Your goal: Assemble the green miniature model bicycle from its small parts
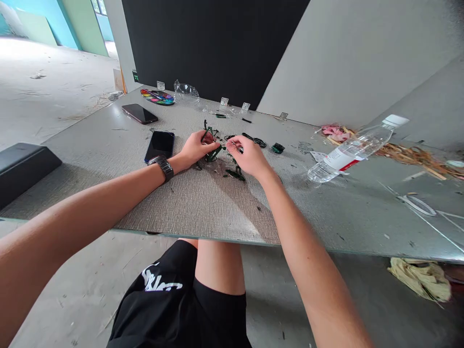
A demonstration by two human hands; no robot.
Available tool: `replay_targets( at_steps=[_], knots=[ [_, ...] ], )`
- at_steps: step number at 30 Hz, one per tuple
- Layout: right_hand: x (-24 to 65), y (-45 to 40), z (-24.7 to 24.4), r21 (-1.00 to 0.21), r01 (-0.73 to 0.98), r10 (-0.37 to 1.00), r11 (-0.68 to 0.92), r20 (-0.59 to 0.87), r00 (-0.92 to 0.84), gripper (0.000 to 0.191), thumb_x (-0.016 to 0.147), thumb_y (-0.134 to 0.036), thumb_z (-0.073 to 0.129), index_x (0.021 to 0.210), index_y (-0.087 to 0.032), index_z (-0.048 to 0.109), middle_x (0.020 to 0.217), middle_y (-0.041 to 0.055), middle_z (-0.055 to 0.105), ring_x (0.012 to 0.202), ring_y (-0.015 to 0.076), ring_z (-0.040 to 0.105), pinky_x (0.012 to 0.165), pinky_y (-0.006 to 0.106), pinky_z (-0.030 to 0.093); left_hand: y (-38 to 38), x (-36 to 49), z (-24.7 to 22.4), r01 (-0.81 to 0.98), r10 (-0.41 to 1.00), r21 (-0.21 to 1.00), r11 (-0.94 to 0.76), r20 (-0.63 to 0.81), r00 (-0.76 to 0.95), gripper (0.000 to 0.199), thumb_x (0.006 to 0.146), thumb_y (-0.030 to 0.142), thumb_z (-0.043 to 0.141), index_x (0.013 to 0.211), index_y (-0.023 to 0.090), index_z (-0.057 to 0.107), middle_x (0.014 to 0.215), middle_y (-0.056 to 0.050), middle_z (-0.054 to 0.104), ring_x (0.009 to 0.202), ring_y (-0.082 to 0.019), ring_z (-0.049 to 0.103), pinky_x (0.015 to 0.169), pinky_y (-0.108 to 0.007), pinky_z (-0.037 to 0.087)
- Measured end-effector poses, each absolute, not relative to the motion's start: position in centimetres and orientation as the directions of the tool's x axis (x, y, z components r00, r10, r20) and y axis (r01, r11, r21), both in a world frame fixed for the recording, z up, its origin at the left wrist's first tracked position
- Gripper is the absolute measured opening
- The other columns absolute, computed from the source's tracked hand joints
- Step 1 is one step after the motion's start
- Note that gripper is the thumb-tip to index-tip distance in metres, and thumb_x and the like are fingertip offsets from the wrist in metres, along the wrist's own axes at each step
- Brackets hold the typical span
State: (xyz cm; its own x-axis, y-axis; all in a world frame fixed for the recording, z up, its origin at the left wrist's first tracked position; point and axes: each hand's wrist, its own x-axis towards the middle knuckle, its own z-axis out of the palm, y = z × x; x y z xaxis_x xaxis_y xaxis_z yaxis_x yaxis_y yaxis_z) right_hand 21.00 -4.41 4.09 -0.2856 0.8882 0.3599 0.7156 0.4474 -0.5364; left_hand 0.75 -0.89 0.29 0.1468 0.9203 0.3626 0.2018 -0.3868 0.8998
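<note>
Near the middle of the table, my left hand (197,147) has its fingers closed around a dark green frame-like part (213,154). Thin dark pieces of it stick up above the thumb. Close on its right, my right hand (248,153) is pinched at the fingertips beside the same part; what lies between those fingertips is too small to make out. Loose dark green pieces (235,174) lie just below the hands. A black wheel-like ring (259,142) rests behind my right hand, and a small dark green block (278,148) sits to its right.
Two phones (139,113) (159,146) lie left of the hands. A paint palette (157,97) and clear plastic packaging (186,92) are at the back. A tilted water bottle (348,153) is on the right, a black case (27,166) at far left. The table's front edge (203,238) runs before my legs.
</note>
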Motion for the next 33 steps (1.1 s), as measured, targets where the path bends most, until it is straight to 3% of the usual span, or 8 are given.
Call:
replay_targets(
  at_steps=[5, 7, 14, 21, 28, 33],
  knots=[
    [22.2, -3.8, 3.7, -0.362, 0.863, 0.934, 0.352, 0.199, -0.297, 0.036, 0.085, -0.042, 0.078, 0.111, -0.019, 0.072, 0.109, 0.0123, 0.075, 0.094, 0.0261, 0.068, 0.081, 0.039, 0.05, -0.8, 0.7, 0.2, 0.204, 0.934, 0.911, -0.358, 0.351, 0.069, 0.022, 0.081, 0.034, 0.072, 0.081, 0.02, 0.055, 0.08, -0.003, 0.061, 0.073, -0.014, 0.055, 0.065, -0.029, 0.044],
    [22.2, -3.7, 3.4, -0.33, 0.876, 0.936, 0.351, 0.156, -0.316, 0.028, 0.085, -0.037, 0.079, 0.106, -0.019, 0.073, 0.106, 0.0119, 0.075, 0.092, 0.0255, 0.068, 0.079, 0.038, 0.05, -0.7, 0.7, 0.1, 0.205, 0.934, 0.912, -0.356, 0.348, 0.075, 0.022, 0.081, 0.034, 0.072, 0.081, 0.02, 0.055, 0.081, -0.004, 0.061, 0.073, -0.013, 0.055, 0.066, -0.03, 0.044],
    [21.7, -3.6, 3.1, -0.322, 0.875, 0.932, 0.361, 0.151, -0.329, 0.005, 0.089, -0.024, 0.074, 0.091, -0.019, 0.074, 0.094, 0.0089, 0.076, 0.086, 0.0239, 0.068, 0.075, 0.037, 0.048, -0.5, 0.7, -0.2, 0.16, 0.931, 0.918, -0.364, 0.353, 0.096, 0.022, 0.08, 0.033, 0.073, 0.081, 0.019, 0.057, 0.08, -0.002, 0.062, 0.072, -0.012, 0.054, 0.067, -0.03, 0.045],
    [22.1, -3.2, 2.5, -0.281, 0.897, 0.94, 0.341, 0.125, -0.318, 0.01, 0.093, -0.029, 0.069, 0.091, -0.02, 0.073, 0.091, 0.0099, 0.075, 0.083, 0.0247, 0.067, 0.072, 0.036, 0.045, -0.7, 0.9, 0.1, 0.116, 0.944, 0.938, -0.328, 0.319, 0.083, 0.021, 0.08, 0.032, 0.072, 0.083, 0.019, 0.056, 0.078, -0.002, 0.06, 0.07, -0.012, 0.053, 0.065, -0.029, 0.045],
    [22.3, -3.0, 2.4, -0.237, 0.906, 0.934, 0.351, 0.159, -0.32, 0.013, 0.1, -0.026, 0.056, 0.098, -0.019, 0.068, 0.104, 0.0129, 0.073, 0.092, 0.0247, 0.065, 0.077, 0.035, 0.044, -1.2, 0.9, 0.5, 0.128, 0.941, 0.934, -0.335, 0.326, 0.088, 0.02, 0.081, 0.03, 0.072, 0.081, 0.018, 0.056, 0.076, -0.002, 0.058, 0.068, -0.011, 0.051, 0.063, -0.028, 0.041],
    [22.3, -3.4, 3.1, -0.252, 0.912, 0.944, 0.323, 0.15, -0.293, 0.008, 0.1, -0.023, 0.053, 0.101, -0.02, 0.061, 0.098, 0.0093, 0.07, 0.084, 0.0216, 0.061, 0.068, 0.032, 0.039, -0.9, 0.9, 0.2, 0.073, 0.942, 0.94, -0.333, 0.328, 0.074, 0.017, 0.082, 0.024, 0.072, 0.08, 0.016, 0.057, 0.074, -0.001, 0.058, 0.067, -0.01, 0.051, 0.062, -0.027, 0.04]
  ],
)
